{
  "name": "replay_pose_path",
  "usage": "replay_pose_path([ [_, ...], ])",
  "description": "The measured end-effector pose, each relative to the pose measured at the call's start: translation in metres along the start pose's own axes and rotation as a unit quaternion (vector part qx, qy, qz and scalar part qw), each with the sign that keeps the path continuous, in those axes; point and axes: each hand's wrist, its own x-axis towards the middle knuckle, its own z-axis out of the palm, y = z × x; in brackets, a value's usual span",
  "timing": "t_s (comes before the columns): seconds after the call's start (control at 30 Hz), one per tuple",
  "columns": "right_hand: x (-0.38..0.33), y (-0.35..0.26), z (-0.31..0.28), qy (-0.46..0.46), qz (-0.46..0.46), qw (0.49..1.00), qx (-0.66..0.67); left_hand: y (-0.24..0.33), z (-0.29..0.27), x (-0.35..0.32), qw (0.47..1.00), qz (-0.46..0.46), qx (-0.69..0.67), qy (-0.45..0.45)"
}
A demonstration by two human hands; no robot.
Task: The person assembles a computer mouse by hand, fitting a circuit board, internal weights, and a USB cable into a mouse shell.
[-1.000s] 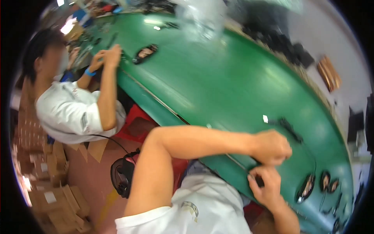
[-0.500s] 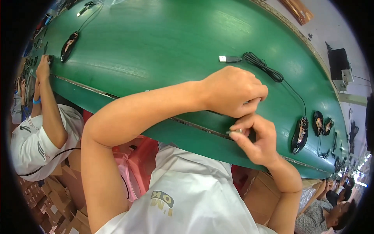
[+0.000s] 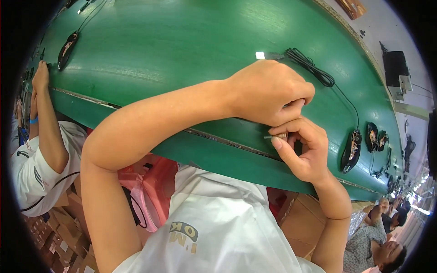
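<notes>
My right hand (image 3: 306, 148) pinches a small ribbed part with a thin grey pin (image 3: 278, 136) between thumb and forefinger, just above the table's near edge. My left hand (image 3: 273, 91) reaches across from the left, its fingers curled downward and meeting the right hand's fingers. Whatever those curled fingers hold, if anything, is hidden. Beyond the hands lies a bundled black cable (image 3: 309, 66) with a USB plug (image 3: 268, 55), partly behind my left hand. Its cord runs to an opened black computer mouse (image 3: 351, 152) right of my right hand, with inner parts exposed.
More opened mice (image 3: 372, 136) lie at the right, and another (image 3: 68, 50) at the far left. The green table (image 3: 182, 50) has a raised near edge. At the left a co-worker's arm (image 3: 48, 118) reaches over it. Cardboard boxes (image 3: 302, 223) stand below.
The small ribbed part in my right hand shows more plainly now. Both hands stay together with slight finger movement. The view has shifted a little, so the table things appear higher.
</notes>
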Motion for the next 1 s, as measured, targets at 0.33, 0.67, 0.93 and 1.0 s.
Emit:
replay_pose_path([
  [0.33,0.0,0.003,0.001,0.033,-0.011,0.999,-0.028,-0.002,-0.007,0.004,1.0,-0.012,0.013,-0.002],
  [0.67,0.008,0.009,-0.007,0.085,-0.084,0.988,-0.101,-0.005,-0.012,0.001,1.0,-0.012,-0.011,0.002],
  [0.93,0.018,0.023,-0.025,0.137,-0.06,0.975,-0.163,0.003,-0.032,0.011,0.998,0.006,-0.039,-0.044],
  [1.0,0.02,0.024,-0.029,0.141,-0.052,0.976,-0.159,0.0,-0.03,0.01,0.997,0.017,-0.058,-0.056],
])
